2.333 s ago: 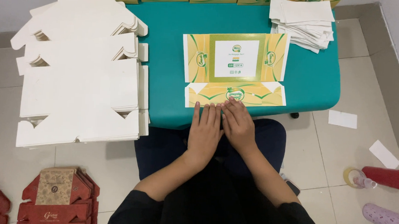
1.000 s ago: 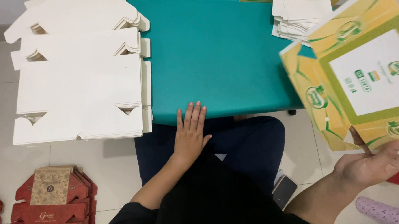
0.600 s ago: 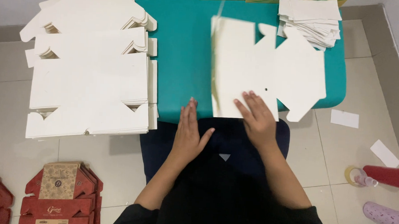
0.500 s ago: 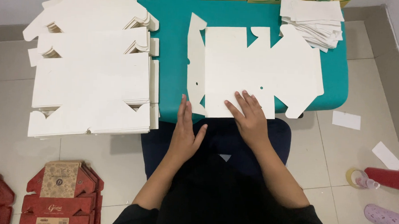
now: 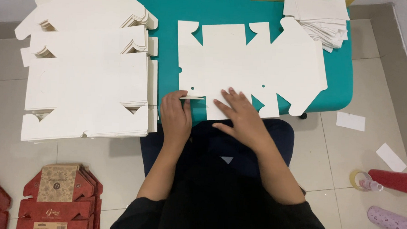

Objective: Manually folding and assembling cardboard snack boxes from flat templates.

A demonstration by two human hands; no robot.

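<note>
Grey floor tiles surround a teal table [image 5: 217, 10], seen from above. Far left on the floor, red boxes [image 5: 55, 199] lie flattened, cut off by the frame edge, so the count is unclear. Above them sits one tall stack [image 5: 86, 77] of white die-cut blanks, overlapping the table's left edge. On to the left hand [image 5: 176, 115]: its fingertips pinch and lift a small flap at the near edge of a single white blank [image 5: 247, 66], spread plain side up across the table. Beside it, the right hand [image 5: 240, 116] lies flat, fingers splayed, pressing the blank's near edge. At top right, one smaller pile [image 5: 320, 16] of white sheets, partly cropped. On the floor to the right lie two paper scraps [image 5: 351, 121], a tape roll [image 5: 363, 180] and a red tube [image 5: 395, 180], cropped.
</note>
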